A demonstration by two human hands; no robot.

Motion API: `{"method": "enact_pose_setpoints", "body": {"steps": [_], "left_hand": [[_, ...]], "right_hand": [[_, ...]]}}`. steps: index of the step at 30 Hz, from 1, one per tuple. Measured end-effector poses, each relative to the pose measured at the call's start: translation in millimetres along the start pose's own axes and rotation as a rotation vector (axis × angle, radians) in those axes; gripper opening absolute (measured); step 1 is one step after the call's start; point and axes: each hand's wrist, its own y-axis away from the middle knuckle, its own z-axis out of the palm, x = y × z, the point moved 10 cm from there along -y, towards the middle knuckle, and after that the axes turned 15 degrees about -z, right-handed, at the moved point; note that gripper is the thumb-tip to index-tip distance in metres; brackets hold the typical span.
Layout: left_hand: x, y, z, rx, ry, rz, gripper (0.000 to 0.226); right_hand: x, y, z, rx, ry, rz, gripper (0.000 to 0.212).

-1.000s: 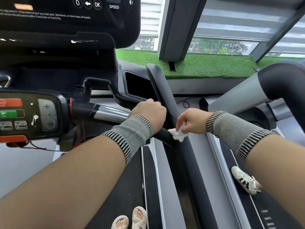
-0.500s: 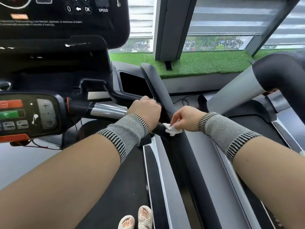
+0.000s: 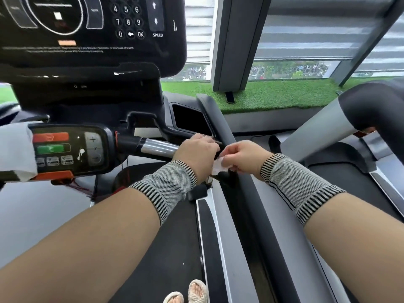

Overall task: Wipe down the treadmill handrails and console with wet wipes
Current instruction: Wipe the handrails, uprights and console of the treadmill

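Note:
My left hand (image 3: 196,149) grips the silver and black front handrail (image 3: 157,147) that sticks out from the small control panel (image 3: 70,149). My right hand (image 3: 244,156) pinches a crumpled white wet wipe (image 3: 218,166) right beside the left hand, at the black end of that handrail. The right side handrail (image 3: 251,189), long and black, runs from the console down toward me under both hands. The black console (image 3: 91,29) with number keys and a SPEED button fills the upper left. A second white wipe (image 3: 15,152) hangs over the panel's left end.
A neighbouring treadmill's grey and black handrail (image 3: 341,119) rises at the right. Green artificial turf (image 3: 273,95) and a window pillar (image 3: 236,40) lie beyond. The treadmill belt (image 3: 157,259) is below, with sandalled feet (image 3: 188,291) at the bottom edge.
My right hand with the wipe has moved left and up until it sits against my left hand. The view has tilted upward, showing more of the console; the left hand still holds the handrail.

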Motion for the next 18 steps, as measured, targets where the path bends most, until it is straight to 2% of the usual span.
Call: {"method": "enact_pose_setpoints", "body": {"steps": [4, 9, 13, 18], "left_hand": [[-37.2, 23.0, -20.4, 0.039, 0.113, -0.141, 0.036], [-85.7, 63.2, -45.0, 0.122, 0.181, -0.26, 0.039], [-116.1, 103.6, -50.1, 0.113, 0.222, -0.299, 0.042], [-160.2, 169.0, -59.0, 0.158, 0.232, -0.354, 0.033]], "right_hand": [[-33.6, -13.8, 15.7, 0.136, -0.104, -0.117, 0.011], [-58.2, -13.6, 59.0, 0.123, -0.395, -0.08, 0.012], [-90.7, -1.6, 97.2, 0.047, -0.396, -0.108, 0.012], [-130.8, 16.4, 152.5, 0.001, -0.328, -0.166, 0.011]]}}
